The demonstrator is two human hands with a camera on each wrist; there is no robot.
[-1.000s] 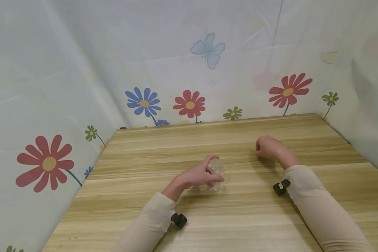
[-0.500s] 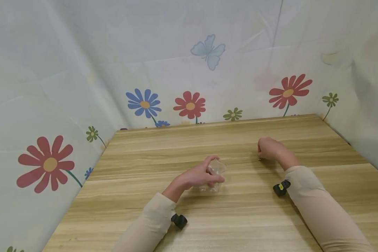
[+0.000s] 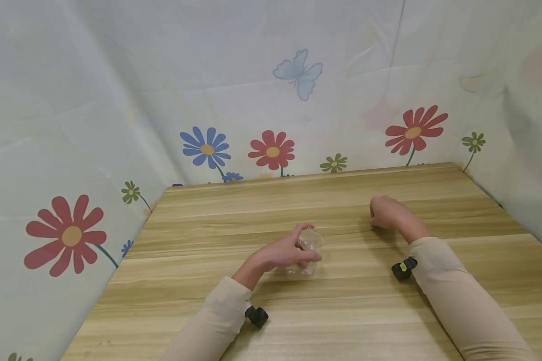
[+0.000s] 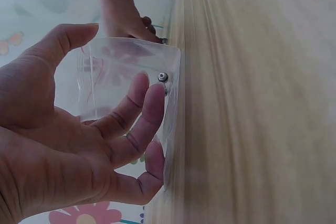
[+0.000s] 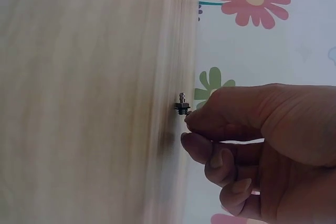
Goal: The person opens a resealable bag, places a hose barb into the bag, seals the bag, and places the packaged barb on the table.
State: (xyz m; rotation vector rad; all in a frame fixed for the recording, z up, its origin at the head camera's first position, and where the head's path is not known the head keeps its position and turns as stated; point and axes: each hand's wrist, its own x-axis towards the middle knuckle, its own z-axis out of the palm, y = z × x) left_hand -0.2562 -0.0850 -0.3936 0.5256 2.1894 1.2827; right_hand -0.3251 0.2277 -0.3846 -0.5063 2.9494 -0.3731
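In the head view my left hand [image 3: 285, 250] holds a clear plastic zip bag [image 3: 315, 239] on the table. The left wrist view shows the thumb at the bag's [image 4: 123, 51] upper edge and the other fingers bent along its side. Small metal fittings [image 4: 163, 77] lie inside near the bottom of the bag, partly behind the fingers. Farther off to the right, my right hand [image 3: 387, 213] pinches a small metal fitting [image 5: 182, 104] at the fingertips, close over the tabletop. This fitting has a hex collar, a narrow tip and a dark threaded end.
The wood-grain table [image 3: 235, 210] spreads under both hands. A white curtain [image 3: 235, 60] printed with flowers and a butterfly hangs behind it and along the sides. Small black cameras [image 3: 256, 317] are strapped to both sleeves.
My right hand has shifted slightly to the right, and a glint of the metal fitting now shows below its fingertips. My left hand and the bag stay in place.
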